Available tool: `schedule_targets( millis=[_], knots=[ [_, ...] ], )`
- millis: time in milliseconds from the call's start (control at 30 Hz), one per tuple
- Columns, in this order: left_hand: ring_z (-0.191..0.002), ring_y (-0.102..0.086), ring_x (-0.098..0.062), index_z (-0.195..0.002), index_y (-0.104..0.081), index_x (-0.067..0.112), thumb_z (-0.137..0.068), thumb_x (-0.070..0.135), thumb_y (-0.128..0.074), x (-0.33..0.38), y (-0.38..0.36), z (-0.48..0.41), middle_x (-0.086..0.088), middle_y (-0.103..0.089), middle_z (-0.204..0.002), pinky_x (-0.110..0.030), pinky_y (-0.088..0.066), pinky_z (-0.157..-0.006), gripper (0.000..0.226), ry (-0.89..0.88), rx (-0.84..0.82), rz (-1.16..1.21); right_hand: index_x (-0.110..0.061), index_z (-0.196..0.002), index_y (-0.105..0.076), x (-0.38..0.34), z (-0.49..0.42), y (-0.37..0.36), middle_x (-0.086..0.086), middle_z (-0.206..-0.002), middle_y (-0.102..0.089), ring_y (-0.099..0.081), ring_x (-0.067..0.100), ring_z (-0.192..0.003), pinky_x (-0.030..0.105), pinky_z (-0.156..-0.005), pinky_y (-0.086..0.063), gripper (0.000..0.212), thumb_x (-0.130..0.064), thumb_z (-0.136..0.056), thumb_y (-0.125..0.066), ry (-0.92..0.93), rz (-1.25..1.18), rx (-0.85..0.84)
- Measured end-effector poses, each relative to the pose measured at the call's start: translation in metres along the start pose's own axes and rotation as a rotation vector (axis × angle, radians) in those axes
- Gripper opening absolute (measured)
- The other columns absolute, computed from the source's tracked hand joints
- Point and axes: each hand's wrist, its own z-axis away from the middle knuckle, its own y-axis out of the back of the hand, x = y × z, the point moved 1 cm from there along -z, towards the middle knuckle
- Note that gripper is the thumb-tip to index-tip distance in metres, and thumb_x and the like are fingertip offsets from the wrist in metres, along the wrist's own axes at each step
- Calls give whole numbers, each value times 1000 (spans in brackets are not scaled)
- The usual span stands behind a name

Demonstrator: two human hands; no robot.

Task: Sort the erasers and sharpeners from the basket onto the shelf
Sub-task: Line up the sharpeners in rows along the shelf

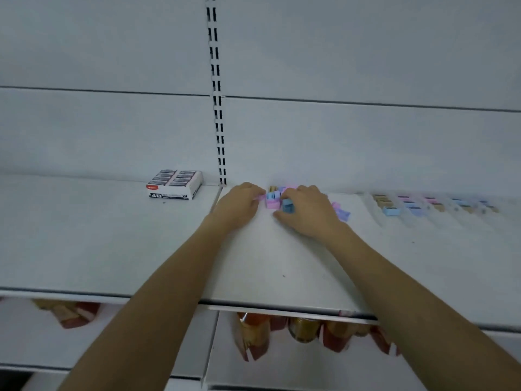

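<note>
Far left on shelf [112,249]: box of 4B erasers [174,184], set well apart from the rest, probably to keep kinds separate. Next, left hand [239,206]: grip curled at left edge of pile of pastel sharpeners [273,199], fingertips against a pink piece; pinching or only steadying, cannot tell. Then right hand [307,211]: grip pinching blue sharpener [288,206] at pile's near edge, likely to draw it out for a row. Further right: loose purple pieces [342,211] half hidden behind the hand, then sorted rows [423,204], blurred. No basket in view. Below, lower-shelf packets [253,334], cut off.
</note>
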Motion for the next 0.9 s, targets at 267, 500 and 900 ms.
schedule_targets(
  millis=[267,500,900],
  knots=[
    [-101,-53,-21,-114,-58,14,-91,20,-53,-5,-2,6,-8,-55,-106,-29,-38,-82,25,0,196,57,-14,-108,-62,2,-7,-9,9,-100,-63,-47,28,-98,30,-74,-29,24,-18,-87,-50,4,-134,156],
    [-93,-55,-30,-113,-59,-2,-88,-3,-48,13,0,3,-21,-44,-112,-24,-39,-83,27,-93,285,287,-2,-89,-60,3,10,-9,1,-78,-58,-51,29,-86,27,-66,-30,11,1,-80,-55,26,-377,378],
    [-73,-49,-5,-93,-55,8,-83,6,-61,63,-4,19,1,-54,-88,-11,-36,-66,11,-393,132,541,-9,-102,-63,17,63,-4,9,-101,-59,-49,20,-98,15,-78,-30,35,-29,-79,-45,-169,-240,448]
  ],
)
